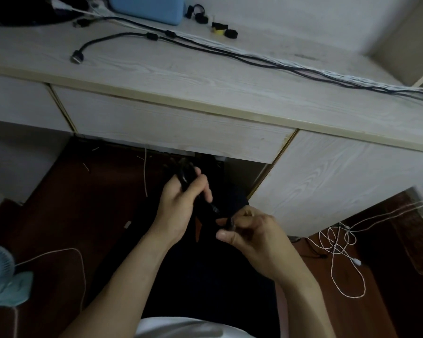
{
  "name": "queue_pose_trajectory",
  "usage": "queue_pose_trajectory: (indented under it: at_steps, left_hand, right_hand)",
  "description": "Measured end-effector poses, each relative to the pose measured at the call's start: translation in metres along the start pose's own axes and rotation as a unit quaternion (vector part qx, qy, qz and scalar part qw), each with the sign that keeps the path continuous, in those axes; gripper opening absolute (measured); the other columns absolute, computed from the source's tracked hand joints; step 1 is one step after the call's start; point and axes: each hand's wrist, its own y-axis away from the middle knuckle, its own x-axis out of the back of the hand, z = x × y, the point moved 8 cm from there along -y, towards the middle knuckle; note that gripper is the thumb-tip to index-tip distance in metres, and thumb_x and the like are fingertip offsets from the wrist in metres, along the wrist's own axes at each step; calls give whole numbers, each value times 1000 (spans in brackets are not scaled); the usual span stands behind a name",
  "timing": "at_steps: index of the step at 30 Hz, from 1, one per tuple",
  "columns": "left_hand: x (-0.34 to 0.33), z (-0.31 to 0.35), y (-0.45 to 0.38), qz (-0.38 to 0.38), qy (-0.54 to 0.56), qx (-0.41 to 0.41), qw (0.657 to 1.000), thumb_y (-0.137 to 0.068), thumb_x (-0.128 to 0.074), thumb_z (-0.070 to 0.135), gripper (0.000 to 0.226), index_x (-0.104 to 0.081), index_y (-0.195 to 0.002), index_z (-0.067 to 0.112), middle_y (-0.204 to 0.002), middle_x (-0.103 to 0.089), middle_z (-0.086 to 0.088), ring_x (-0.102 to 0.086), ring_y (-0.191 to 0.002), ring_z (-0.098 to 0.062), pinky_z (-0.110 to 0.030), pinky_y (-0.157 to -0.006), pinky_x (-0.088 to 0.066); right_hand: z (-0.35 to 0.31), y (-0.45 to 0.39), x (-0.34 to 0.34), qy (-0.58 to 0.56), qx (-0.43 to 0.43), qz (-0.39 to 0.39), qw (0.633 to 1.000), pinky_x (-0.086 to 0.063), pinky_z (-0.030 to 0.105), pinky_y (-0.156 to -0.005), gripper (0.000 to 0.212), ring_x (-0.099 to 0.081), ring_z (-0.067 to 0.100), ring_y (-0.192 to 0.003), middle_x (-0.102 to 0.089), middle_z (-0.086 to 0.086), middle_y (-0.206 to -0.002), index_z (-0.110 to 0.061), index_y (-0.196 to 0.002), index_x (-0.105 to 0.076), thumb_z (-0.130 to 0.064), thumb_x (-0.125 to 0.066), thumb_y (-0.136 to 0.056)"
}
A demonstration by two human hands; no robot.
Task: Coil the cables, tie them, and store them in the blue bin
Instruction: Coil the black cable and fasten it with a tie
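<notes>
Left hand (178, 203) grips a coiled black cable (188, 178); right hand (252, 235) pinches its end.

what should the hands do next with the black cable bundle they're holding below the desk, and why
Probably wrap the loose end once more around the bundle. The left hand grips the coiled black cable, while the right hand pinches its free black tail beside it, so the coil looks nearly done but untied. The black strap ties and blue plastic bin are up on the pale wood-grain desk.
</notes>
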Motion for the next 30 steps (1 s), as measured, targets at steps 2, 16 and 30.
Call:
queue_pose_trajectory:
  at_steps: [2,16,30]
  left_hand:
    - [-10,2,3,-57,-83,-6,995,-98,-56,19,14,-61,-86,26,-70,-62,-2,-60,-70,-20,-36,-84,-48]
    - [-58,-30,39,-269,7,249,930,-90,-46,64,67,-61,-94,-1,-52,-45,-8,-39,-42,-20,-32,-53,-44]
    - [-87,-6,5,-313,109,204,921,-79,-77,37,34,-64,-83,6,-64,-56,-9,-63,-71,-27,-47,-92,-46]
  right_hand:
    - [-3,1,6,-11,19,43,999,-46,17,-61,12,-65,10,-76,-62,-13,-82,-39,-78,-71,-48,-70,-85]
    - [15,5,26,-127,-57,266,954,-48,16,-76,54,-60,2,-92,-58,-16,-100,-30,-105,-59,-57,-84,-65]
    - [-2,-64,81,-192,-23,155,969,-47,28,-57,31,-59,17,-57,-61,10,-59,1,-76,-64,-25,-70,-91]
